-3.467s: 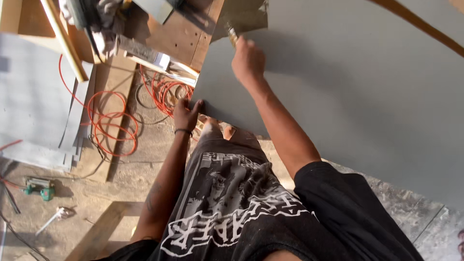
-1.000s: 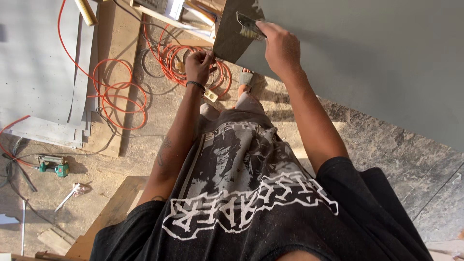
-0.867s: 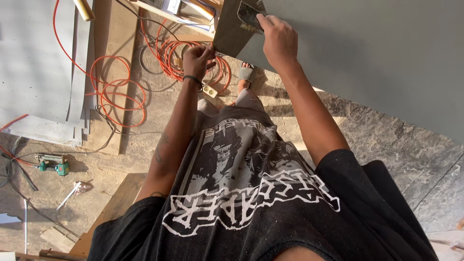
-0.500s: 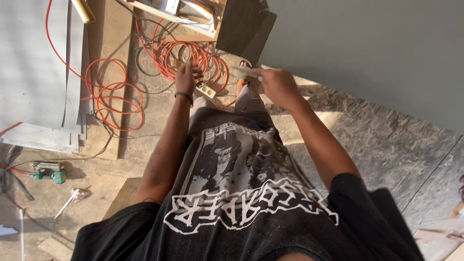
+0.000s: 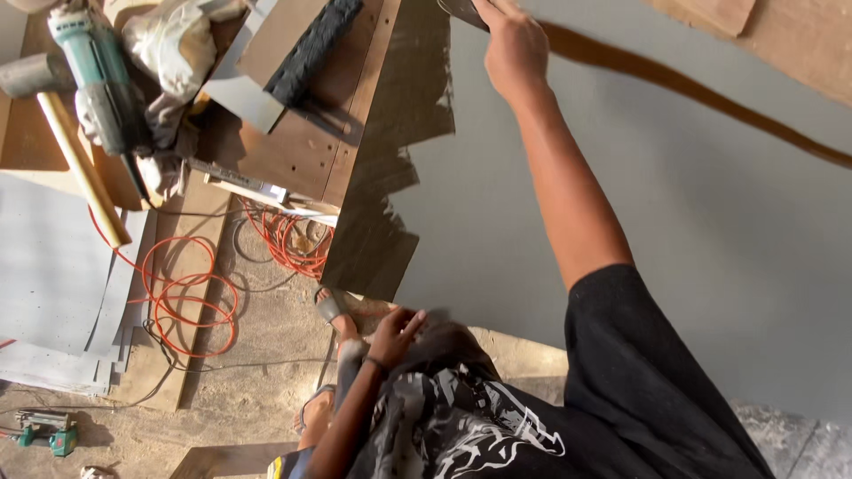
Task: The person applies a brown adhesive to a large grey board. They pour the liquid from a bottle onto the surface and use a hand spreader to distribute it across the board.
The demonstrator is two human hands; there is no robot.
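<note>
since half a second earlier the right hand (image 5: 515,49) had swung from down by the waist to the far edge of the grey board (image 5: 639,204), arm stretched out long, and the view had tipped up with it so the workbench (image 5: 311,133) came in. the left hand (image 5: 395,333) had dropped from near the orange cable (image 5: 186,297) to rest on the dark shorts (image 5: 444,341), fingers loosely curled, holding nothing that i could see.

right hand's fingers were wrapped around the handle of a flat scraper (image 5: 461,9), mostly cut off at the top of the frame, so the exact grip was hard to tell. the blade end sat at the far side of the board, right where the bare brown strip (image 5: 390,177) met the grey coat.

my guess: the scraper is light and stiff, the blade maybe a bit springy, best held at the handle. the grey coat might be wet and easy to mark.

left on the bench were a green grinder (image 5: 93,71), a black roller (image 5: 311,49) and a rag (image 5: 173,40).
</note>
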